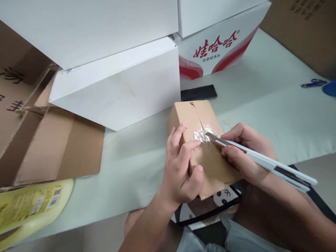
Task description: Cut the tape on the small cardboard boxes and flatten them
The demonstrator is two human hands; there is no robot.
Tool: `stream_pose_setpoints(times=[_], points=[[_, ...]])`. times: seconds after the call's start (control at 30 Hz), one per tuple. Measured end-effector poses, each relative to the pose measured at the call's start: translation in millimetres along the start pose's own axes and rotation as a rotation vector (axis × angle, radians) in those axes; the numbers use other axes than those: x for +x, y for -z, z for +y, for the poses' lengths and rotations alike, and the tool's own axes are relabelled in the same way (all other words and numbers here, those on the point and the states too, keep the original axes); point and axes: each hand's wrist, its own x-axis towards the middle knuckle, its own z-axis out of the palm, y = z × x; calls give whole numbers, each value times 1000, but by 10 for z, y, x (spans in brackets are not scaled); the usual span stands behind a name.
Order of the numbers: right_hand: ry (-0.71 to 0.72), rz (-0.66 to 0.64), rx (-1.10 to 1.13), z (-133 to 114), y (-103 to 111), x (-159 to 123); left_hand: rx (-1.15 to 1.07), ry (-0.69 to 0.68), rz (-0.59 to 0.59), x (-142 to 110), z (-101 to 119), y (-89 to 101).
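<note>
A small brown cardboard box (210, 161) sits at the table's near edge, with a strip of clear tape (201, 135) across its top seam. My left hand (181, 171) holds the box at its left side, fingers bent over the top edge and thumb near the front. Between the fingers and thumb of my right hand (249, 150) is a white utility knife (258, 157). Its blade is out, and the tip is at the tape beside the seam. The handle slants back to the right over my wrist. The box's underside is hidden.
Large white cartons (118, 91) are stacked behind, and a black phone (198, 92) lies beside them. Open brown cardboard (78, 147) and a yellow bottle (36, 206) stand at left. Blue-handled scissors or a similar tool (313, 83) lie far right on the pale tabletop (126, 168).
</note>
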Motion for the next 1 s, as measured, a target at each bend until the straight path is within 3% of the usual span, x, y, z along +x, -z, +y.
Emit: stream_pose_setpoints(times=[0.23, 0.57, 0.8, 1.0], points=[[-51, 28, 37, -17, -19, 9, -2, 10, -1, -9, -9, 6], [-124, 30, 306, -73, -28, 19, -17, -4, -17, -3, -2, 28], [-71, 104, 82, 40, -57, 12, -21, -2, -10, 2, 3, 14], [-10, 53, -2, 90, -11, -29, -31, -4, -3, -3, 4, 9]])
